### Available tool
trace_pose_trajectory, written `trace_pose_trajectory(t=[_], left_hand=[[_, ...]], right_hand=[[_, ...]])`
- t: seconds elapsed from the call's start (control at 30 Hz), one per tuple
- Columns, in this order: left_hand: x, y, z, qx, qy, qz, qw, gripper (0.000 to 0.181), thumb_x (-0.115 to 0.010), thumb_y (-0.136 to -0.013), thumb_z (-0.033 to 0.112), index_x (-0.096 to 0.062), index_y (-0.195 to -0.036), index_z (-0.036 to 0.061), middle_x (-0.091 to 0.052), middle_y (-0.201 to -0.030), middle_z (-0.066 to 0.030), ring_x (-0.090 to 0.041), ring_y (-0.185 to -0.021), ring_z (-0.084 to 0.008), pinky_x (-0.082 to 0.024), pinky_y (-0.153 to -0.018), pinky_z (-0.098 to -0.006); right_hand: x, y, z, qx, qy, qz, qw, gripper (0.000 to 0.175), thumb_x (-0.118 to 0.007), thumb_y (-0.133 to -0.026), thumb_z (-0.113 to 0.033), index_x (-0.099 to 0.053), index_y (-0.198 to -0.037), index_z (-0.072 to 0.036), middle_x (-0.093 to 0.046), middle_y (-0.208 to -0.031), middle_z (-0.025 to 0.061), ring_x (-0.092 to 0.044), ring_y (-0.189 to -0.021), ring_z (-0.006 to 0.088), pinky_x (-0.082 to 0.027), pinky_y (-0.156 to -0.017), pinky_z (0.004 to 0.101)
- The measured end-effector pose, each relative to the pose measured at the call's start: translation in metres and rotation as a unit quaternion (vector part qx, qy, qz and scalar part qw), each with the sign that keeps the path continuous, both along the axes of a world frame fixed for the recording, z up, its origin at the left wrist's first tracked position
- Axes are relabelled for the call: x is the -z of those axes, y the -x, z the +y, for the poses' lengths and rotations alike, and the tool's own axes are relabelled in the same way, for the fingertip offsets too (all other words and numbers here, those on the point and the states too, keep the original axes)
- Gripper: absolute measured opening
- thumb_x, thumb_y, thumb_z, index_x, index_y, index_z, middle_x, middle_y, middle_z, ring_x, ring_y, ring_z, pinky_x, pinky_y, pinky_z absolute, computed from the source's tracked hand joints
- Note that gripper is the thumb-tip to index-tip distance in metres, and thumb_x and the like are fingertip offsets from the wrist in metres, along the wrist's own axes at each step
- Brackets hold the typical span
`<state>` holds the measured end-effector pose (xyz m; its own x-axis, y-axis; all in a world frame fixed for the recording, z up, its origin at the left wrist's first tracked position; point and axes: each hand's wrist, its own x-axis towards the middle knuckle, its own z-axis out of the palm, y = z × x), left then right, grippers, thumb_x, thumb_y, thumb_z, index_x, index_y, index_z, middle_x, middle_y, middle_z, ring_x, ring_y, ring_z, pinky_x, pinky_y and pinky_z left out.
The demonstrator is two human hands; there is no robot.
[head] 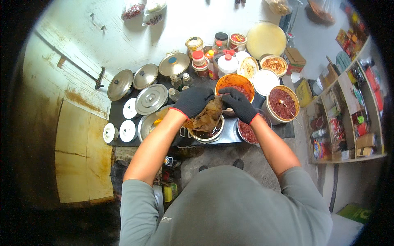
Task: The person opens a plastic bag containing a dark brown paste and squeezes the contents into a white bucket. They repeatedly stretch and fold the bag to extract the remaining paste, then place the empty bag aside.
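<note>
My left hand [196, 102] and my right hand [241, 105] wear black knit gloves with red cuffs. Between them is a brown-stained, crumpled clear plastic bag [209, 118], its upper edge pinched by both. The bag hangs over a white-rimmed pot [205, 140] of dark liquid and hides part of it. Just beyond my right hand stands an orange-walled bucket [235, 79] of red paste. A bowl of red paste [248, 133] sits partly under my right wrist. To the right, a spoon [286, 107] rests in a tub of dark red paste [278, 103].
Steel lids [151, 99] and white lids [127, 131] cover the table's left side. A metal basin [146, 127] lies beside my left forearm. Sauce bottles and jars [227, 64] crowd the back, before a round board [266, 39]. A stocked shelf [344, 120] stands at right.
</note>
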<state>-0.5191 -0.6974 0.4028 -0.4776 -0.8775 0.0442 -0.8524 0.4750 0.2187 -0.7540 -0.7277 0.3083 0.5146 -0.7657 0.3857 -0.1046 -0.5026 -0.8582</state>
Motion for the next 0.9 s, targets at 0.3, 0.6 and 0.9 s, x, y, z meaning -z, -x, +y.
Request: trace_pose_trajectory(t=[0.3, 0.6, 0.9], left_hand=[[0.002, 0.006, 0.004, 0.017, 0.053, -0.025, 0.998, 0.020, -0.056, -0.100, 0.027, -0.061, -0.102, 0.0083, -0.068, -0.089, -0.0220, -0.069, -0.082, -0.0425, -0.053, -0.069, -0.0539], [0.001, 0.010, 0.002, -0.001, 0.023, -0.025, 0.999, 0.021, -0.057, -0.099, 0.027, -0.063, -0.108, 0.0084, -0.069, -0.099, -0.0231, -0.068, -0.091, -0.0428, -0.055, -0.076, -0.0525], [0.007, 0.022, -0.010, 0.013, 0.002, 0.014, 1.000, 0.023, -0.058, -0.099, 0.029, -0.062, -0.104, 0.0067, -0.068, -0.099, -0.0230, -0.067, -0.091, -0.0453, -0.053, -0.075, -0.0543]], right_hand=[[0.026, 0.016, 0.017, -0.014, -0.175, -0.196, 0.965, 0.011, -0.074, -0.091, -0.008, -0.065, -0.097, -0.006, -0.069, -0.128, 0.0113, -0.065, -0.104, 0.0140, -0.056, -0.086, 0.0283], [0.021, -0.010, 0.015, 0.040, -0.182, -0.085, 0.979, 0.024, -0.071, -0.096, -0.020, -0.077, -0.111, -0.003, -0.078, -0.099, 0.0108, -0.070, -0.088, 0.0132, -0.056, -0.080, 0.0323], [0.017, -0.025, 0.021, 0.106, -0.246, -0.181, 0.946, 0.025, -0.072, -0.094, -0.020, -0.073, -0.110, 0.000, -0.075, -0.096, 0.0092, -0.069, -0.092, 0.0148, -0.055, -0.082, 0.0320]])
